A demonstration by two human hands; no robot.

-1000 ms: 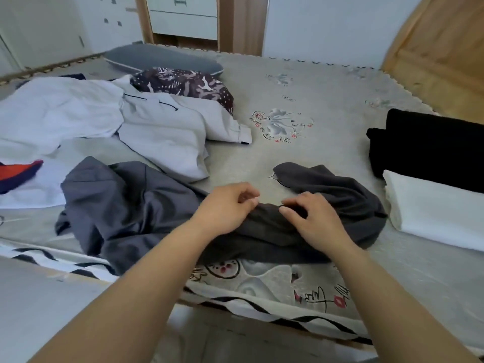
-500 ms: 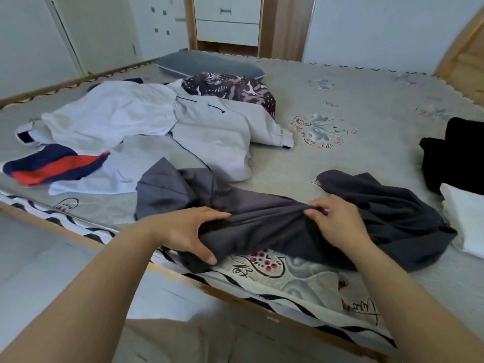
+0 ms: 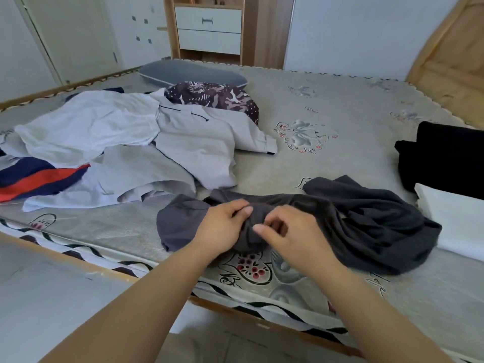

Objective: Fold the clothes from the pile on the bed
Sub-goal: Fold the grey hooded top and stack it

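Both hands, left hand (image 3: 222,226) and right hand (image 3: 293,237), pinch the crumpled dark grey cotton garment (image 3: 353,221) at the bed's (image 3: 366,106) near edge, and should spread it flat before folding.

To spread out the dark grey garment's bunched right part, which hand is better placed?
Probably the right hand: it sits nearest the heap of the dark grey garment, while the left hand grips the middle.

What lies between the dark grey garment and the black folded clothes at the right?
In the head view, a folded white cloth lies between the dark grey garment and the black folded clothes.
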